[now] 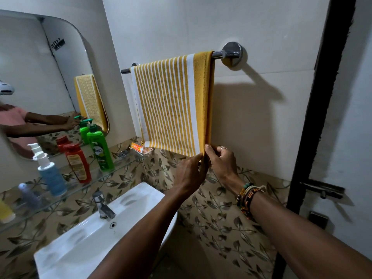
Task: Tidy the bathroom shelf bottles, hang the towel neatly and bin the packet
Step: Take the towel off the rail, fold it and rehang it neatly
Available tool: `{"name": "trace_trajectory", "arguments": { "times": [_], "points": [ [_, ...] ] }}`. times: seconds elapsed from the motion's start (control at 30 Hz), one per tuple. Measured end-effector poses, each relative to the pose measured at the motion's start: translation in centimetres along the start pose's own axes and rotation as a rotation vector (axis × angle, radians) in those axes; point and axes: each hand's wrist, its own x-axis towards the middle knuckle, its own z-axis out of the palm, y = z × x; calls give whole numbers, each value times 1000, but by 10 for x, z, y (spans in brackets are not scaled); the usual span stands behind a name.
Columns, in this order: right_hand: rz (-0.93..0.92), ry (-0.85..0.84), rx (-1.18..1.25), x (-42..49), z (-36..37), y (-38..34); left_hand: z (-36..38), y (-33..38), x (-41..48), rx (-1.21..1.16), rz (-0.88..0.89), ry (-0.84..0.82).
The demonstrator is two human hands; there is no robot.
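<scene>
The towel (171,109) is the biggest thing here. It is soft and fuzzy, with thin yellow and white stripes and a wide yellow band down its right side. It hangs folded over a shiny round metal bar (218,53) on the wall.

Below the towel, to its left, is a smooth white sink (141,198). A long clear glass shelf (94,179) runs off to the towel's left.

Your left grip (190,174) and right grip (222,164) meet at the towel's bottom right corner. Each pinches the yellow edge between thumb and fingers.

On the shelf, nearest the towel, stands a tall green bottle (100,150) with a pump; its label shows "atika". Farther from the towel are a red bottle (78,166) and a blue pump bottle (52,181).

The orange packet (137,148) lies just under the towel's bottom left corner. Its writing is too small to read.
</scene>
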Motion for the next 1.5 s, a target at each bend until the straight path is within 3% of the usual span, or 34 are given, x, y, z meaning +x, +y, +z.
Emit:
{"name": "trace_trajectory", "arguments": {
  "times": [0.2, 0.3, 0.57, 0.83, 1.03, 1.13, 1.23, 1.37, 1.5],
  "points": [
    [-62, -13, -84, 2, 4, 2, -3, -16, -9, 44, 126, -8],
    [-64, -5, -127, 8, 4, 1, -11, -28, -6, 63, 106, -31],
    [-99, 193, -238, 12, 18, -9, -27, -65, 15, 56, 124, 92],
    [-264, 438, -96, 48, 25, -79, -73, -100, 98, -136, -65, 302],
    [-449, 568, -130, 76, 34, -131, -126, -146, 173, -339, -246, 309],
    [-411, 543, -161, 83, 32, -144, -141, -173, 210, -413, -335, 319],
    [-347, 458, -205, 85, 29, -149, -140, -200, 239, -508, -403, 229],
    [-265, 410, -210, 80, 30, -137, -122, -219, 251, -756, -337, 128],
    [-228, 463, -247, 70, 32, -113, -100, -234, 241, -759, -320, 168]
  ]
}}
